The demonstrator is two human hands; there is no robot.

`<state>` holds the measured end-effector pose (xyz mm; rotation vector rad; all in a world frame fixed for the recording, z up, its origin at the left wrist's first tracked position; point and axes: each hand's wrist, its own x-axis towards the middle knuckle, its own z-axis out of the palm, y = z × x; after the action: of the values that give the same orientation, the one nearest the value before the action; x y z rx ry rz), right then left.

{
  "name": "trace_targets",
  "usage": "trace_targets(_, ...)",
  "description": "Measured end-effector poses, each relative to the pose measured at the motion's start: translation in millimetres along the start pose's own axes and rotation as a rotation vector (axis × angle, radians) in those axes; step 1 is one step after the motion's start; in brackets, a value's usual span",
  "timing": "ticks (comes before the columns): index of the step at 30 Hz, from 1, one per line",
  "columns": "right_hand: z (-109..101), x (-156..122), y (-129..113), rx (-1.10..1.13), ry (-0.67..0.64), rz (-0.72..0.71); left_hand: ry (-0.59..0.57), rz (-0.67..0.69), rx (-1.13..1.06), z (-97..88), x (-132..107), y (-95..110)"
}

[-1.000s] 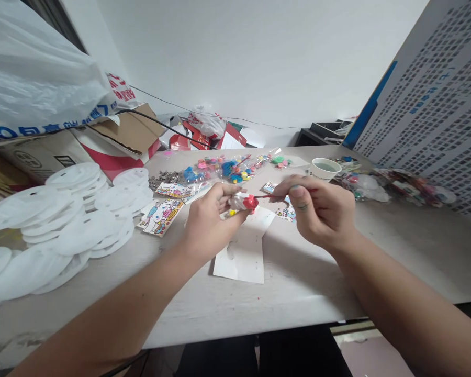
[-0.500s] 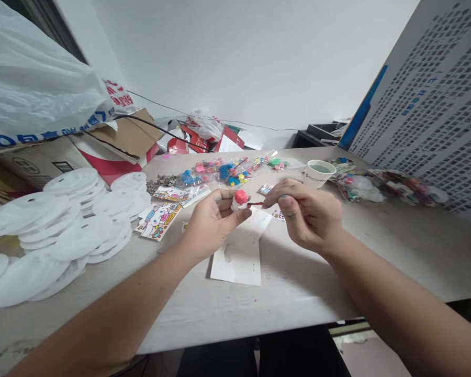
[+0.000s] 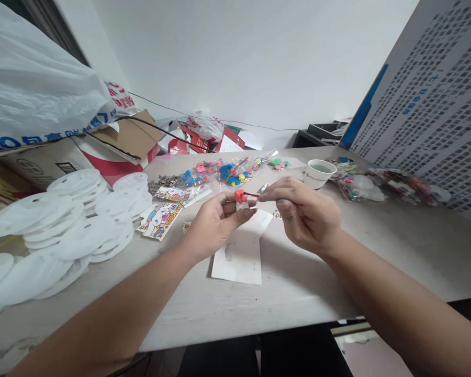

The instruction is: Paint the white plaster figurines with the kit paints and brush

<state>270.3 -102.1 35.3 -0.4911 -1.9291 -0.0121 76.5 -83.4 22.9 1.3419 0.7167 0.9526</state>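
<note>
My left hand (image 3: 214, 222) is closed on a small red and white figure (image 3: 240, 198), held up above the table between thumb and fingers. My right hand (image 3: 304, 213) pinches a thin red-tipped brush (image 3: 253, 195) whose tip touches the figure's red top. Both hands hover over a white cut-out card (image 3: 241, 250) lying on the grey table (image 3: 306, 283).
Stacks of white plastic discs (image 3: 74, 220) fill the left. Cartoon sticker cards (image 3: 160, 217) and clear bags of coloured pieces (image 3: 230, 172) lie behind the hands. A paper cup (image 3: 317, 173) stands at the right, with more bags (image 3: 377, 186) before a leaning printed board (image 3: 435, 115). Cardboard boxes (image 3: 113, 141) sit at the back left.
The left hand has turned the figure and lifted it slightly. The right hand has shifted left, bringing the brush tip onto the figure's red top.
</note>
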Motion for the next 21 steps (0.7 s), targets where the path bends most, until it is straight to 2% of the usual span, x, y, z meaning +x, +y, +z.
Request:
trace_targets(5,-0.2,-0.6,0.6,-0.011,-0.057,0.018,-0.012,-0.032,0.024,-0.3,-1.4,0.8)
trace_targets(12,-3.5,-2.3,0.0,-0.008,-0.032,0.019,-0.082,-0.035,-0.062,-2.0,-0.9,-1.0)
trace_targets(21,-5.2,-0.8,1.8,-0.015,-0.018,0.052,-0.092,-0.049,-0.081,-2.0,-0.1,-1.3)
